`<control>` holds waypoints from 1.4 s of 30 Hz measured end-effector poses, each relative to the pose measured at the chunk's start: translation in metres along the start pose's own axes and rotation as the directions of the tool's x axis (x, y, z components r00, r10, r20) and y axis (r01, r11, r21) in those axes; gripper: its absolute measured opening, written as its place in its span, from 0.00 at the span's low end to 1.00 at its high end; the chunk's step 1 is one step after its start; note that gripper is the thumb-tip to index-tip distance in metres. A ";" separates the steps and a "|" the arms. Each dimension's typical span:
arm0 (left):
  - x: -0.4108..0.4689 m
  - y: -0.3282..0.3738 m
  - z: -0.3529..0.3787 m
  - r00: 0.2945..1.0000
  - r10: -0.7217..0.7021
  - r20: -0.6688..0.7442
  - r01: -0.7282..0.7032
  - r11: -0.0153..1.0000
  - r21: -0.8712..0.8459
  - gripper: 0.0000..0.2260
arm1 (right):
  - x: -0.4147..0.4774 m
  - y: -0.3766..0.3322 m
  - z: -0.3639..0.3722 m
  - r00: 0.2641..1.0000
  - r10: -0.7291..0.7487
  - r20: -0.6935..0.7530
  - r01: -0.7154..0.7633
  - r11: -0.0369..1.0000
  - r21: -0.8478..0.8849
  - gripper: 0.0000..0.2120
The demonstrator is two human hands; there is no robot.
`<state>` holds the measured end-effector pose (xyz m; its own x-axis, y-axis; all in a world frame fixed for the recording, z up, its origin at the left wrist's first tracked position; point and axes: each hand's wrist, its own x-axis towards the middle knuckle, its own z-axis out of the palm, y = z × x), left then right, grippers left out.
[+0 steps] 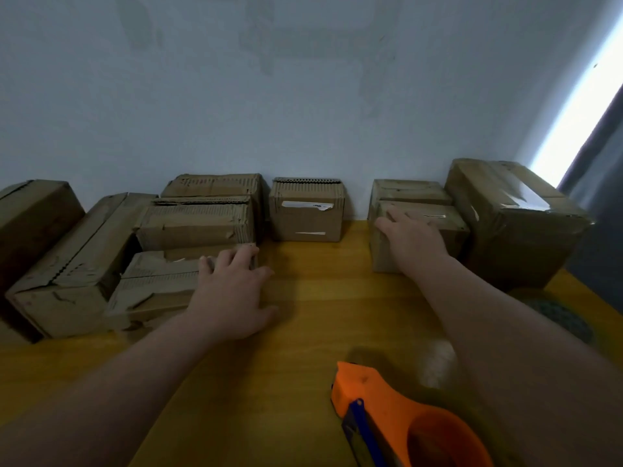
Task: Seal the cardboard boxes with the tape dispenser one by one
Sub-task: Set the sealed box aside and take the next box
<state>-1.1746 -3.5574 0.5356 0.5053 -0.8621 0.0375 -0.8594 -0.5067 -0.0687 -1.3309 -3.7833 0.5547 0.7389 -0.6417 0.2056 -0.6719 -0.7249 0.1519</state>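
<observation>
An orange tape dispenser [401, 423] with a blue blade guard lies on the yellow table [310, 298] near its front edge, untouched. My left hand [232, 294] reaches over the right end of a torn, low cardboard box [151, 284] at the left, fingers spread and resting on its corner. My right hand [414, 237] lies with fingers spread on top of a small box [448, 227] at the right. Neither hand grips anything.
Several more cardboard boxes stand in a row along the blue wall: a long one [67, 264] at far left, a stacked pair [199, 220], a small one with white labels [306, 210] in the middle, and a large taped box [515, 217] at far right.
</observation>
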 end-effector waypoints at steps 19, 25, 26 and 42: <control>0.010 -0.026 -0.003 0.991 0.080 -0.103 -0.101 0.970 -0.221 0.26 | 0.081 -0.067 -0.003 0.995 -0.097 0.031 0.085 0.959 0.270 0.40; 0.011 -0.025 0.001 0.984 0.076 -0.159 -0.110 0.969 -0.220 0.27 | 0.101 -0.076 -0.002 0.996 -0.058 0.074 0.039 0.969 0.243 0.42; 0.011 -0.026 0.002 0.985 0.073 -0.158 -0.108 0.969 -0.221 0.28 | 0.100 -0.077 -0.004 0.996 -0.060 0.058 0.046 0.976 0.212 0.42; -0.014 -0.020 -0.032 0.974 -0.102 -0.203 -0.001 0.891 -0.455 0.25 | 0.025 -0.080 -0.033 1.000 -0.010 -0.029 0.010 1.000 0.017 0.43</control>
<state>-1.1667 -3.5349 0.5688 0.5642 -0.7882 0.2459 -0.8016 -0.4514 0.3921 -1.2604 -3.7333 0.5795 0.7436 -0.6272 0.2319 -0.6633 -0.7357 0.1371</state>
